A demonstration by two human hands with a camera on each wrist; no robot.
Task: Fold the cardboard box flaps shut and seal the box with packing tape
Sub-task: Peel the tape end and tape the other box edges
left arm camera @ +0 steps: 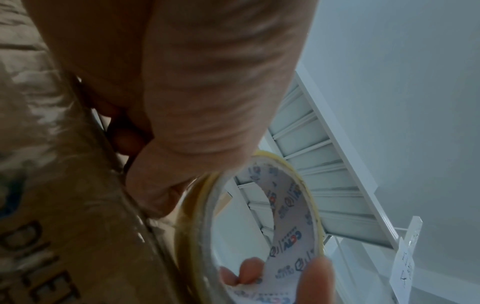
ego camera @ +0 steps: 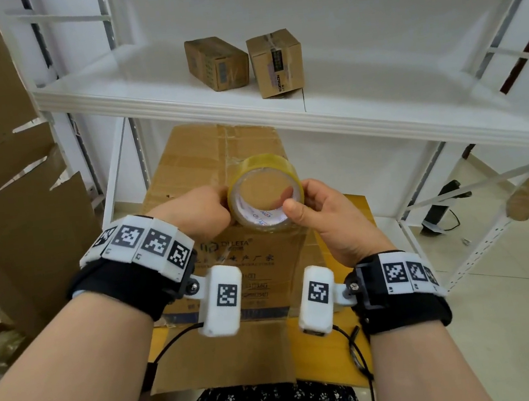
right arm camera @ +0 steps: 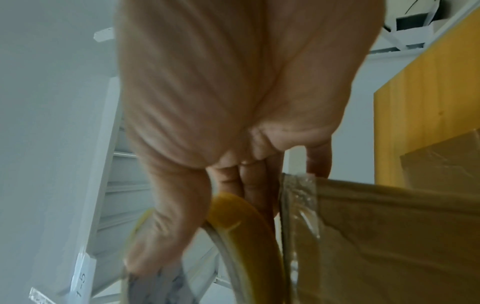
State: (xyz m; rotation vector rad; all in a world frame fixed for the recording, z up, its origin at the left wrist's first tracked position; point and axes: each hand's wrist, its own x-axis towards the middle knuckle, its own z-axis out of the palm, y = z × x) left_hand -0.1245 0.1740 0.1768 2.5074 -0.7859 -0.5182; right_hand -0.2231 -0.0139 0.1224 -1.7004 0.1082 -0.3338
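Note:
A large brown cardboard box (ego camera: 192,162) lies in front of me with its top flaps folded flat and old clear tape along the seam. Just above it I hold a yellowish roll of packing tape (ego camera: 263,173) between both hands. My right hand (ego camera: 317,207) grips the roll's right rim, thumb on the near edge and fingers through the white printed core (left arm camera: 293,207). My left hand (ego camera: 205,214) pinches the roll's left side; its fingertips are hidden behind the knuckles. In the right wrist view the roll (right arm camera: 241,222) sits beside the box's taped edge (right arm camera: 298,205).
A white metal shelf (ego camera: 148,78) runs just beyond the box and carries two small taped cartons (ego camera: 216,63) (ego camera: 274,62). Torn cardboard sheets (ego camera: 2,166) lean at the left. A yellow board (ego camera: 353,232) lies under the box. Tiled floor and a cable lie at the right.

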